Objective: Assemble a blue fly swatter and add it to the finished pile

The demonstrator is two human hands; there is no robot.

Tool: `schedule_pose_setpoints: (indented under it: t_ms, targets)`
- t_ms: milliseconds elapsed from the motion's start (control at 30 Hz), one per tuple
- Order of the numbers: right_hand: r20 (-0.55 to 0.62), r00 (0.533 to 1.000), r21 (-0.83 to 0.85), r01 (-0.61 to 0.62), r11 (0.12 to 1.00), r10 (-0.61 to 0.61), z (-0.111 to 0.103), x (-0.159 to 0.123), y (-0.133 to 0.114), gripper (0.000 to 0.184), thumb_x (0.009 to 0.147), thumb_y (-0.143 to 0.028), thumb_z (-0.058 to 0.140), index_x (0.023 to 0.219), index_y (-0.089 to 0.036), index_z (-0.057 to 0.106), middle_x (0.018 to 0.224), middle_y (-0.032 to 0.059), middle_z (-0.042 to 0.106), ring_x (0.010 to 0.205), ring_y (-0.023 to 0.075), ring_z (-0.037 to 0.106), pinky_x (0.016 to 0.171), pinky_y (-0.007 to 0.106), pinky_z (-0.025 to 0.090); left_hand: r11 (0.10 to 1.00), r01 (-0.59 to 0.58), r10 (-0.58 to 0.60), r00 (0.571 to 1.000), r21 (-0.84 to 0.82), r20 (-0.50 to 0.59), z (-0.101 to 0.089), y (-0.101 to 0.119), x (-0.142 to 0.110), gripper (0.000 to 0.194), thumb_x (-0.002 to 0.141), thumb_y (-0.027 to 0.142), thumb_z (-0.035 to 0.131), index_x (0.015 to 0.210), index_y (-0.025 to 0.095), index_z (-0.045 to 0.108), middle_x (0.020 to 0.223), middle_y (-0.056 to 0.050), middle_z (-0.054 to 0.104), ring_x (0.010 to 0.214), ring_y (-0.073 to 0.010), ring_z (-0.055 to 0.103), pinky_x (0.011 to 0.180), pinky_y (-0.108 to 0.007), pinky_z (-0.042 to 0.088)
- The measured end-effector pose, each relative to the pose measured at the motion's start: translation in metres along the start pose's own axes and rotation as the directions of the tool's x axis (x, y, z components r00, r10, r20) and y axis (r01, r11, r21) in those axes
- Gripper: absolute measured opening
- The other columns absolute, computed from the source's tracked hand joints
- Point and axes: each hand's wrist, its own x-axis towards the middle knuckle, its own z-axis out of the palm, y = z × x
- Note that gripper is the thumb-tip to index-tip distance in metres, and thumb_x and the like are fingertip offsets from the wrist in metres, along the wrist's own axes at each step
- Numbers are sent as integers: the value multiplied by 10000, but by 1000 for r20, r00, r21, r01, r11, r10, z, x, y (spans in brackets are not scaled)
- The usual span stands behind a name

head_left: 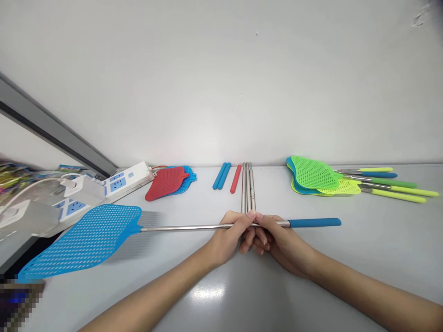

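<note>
Far to the left of the left hand (226, 242) lie colourful packets (12, 180), their print too blurred to read. Both hands pinch the blue fly swatter (86, 235) by its slim, shiny metal shaft — thumbs above, close together, fingers curled beneath. Its broad, tapering head, pierced with rows of small holes, reaches well out past the left hand; its smooth blue handle sticks out just beyond the right hand (287, 240). Straight ahead of the thumbs lie metal rods (248, 189); ahead of the left hand — two blue grips (221, 176) and a red grip (236, 179).
</note>
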Motion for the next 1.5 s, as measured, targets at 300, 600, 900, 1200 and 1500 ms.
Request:
schedule_pose_setpoints:
  t_ms: [300,600,900,1200,1500]
  targets:
    - [-16,1000,-4,-20,1000,20,0,0,-1,465,794,-478,340,456,-160,369,479,23,489,486,104,394,504,247,268,1000,0,0,1000,2,-4,1,0,1,500,818,383,324,461,108,540,355,6,377,547,-170,552,573,-286,444]
    - [-19,1000,-15,-26,1000,26,2,-1,-3,475,799,-484,321,452,-163,364,459,16,454,513,116,429,512,253,273,999,29,-29,999,-17,-18,1,1,-1,511,795,444,340,495,102,572,348,6,373,535,-164,539,558,-269,430]
    - [-21,1000,-44,11,999,-12,3,-1,1,477,832,-434,281,451,-162,376,508,46,505,507,120,414,510,264,267,981,21,-7,998,-195,69,-6,-12,1,715,768,542,130,570,69,628,355,-30,405,433,-156,476,543,-313,418]
    - [-34,999,-40,9,999,-11,4,-2,1,485,806,-489,289,459,-164,382,501,42,502,499,119,411,520,266,279,997,-1,3,1000,-74,23,-6,-5,-1,571,827,381,215,618,65,643,370,-18,409,434,-130,454,569,-286,415]
    - [-30,1000,-41,10,999,-11,4,-3,0,478,797,-494,308,478,-156,421,544,59,532,535,133,440,533,269,287,997,25,-24,1000,-74,16,-3,-3,-2,526,796,430,296,642,63,640,361,-10,402,490,-165,522,548,-289,432]
